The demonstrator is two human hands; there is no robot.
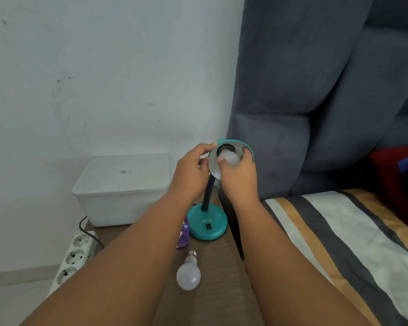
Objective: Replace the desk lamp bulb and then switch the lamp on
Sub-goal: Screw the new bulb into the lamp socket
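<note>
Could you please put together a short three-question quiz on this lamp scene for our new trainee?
1. True or false: the right hand grips the bulb in the lamp shade.
2. What does the left hand hold: A) the shade's rim, B) the lamp base, C) the power strip?
3. Where does the loose bulb lie?

Key: 1 true; 2 A; 3 on the wooden table, in front of the base.

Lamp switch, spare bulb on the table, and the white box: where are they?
Lamp switch [208, 227], head view, middle of the dark button.
Spare bulb [188, 276], head view, round glass part.
White box [125, 175], head view, its lid.
</note>
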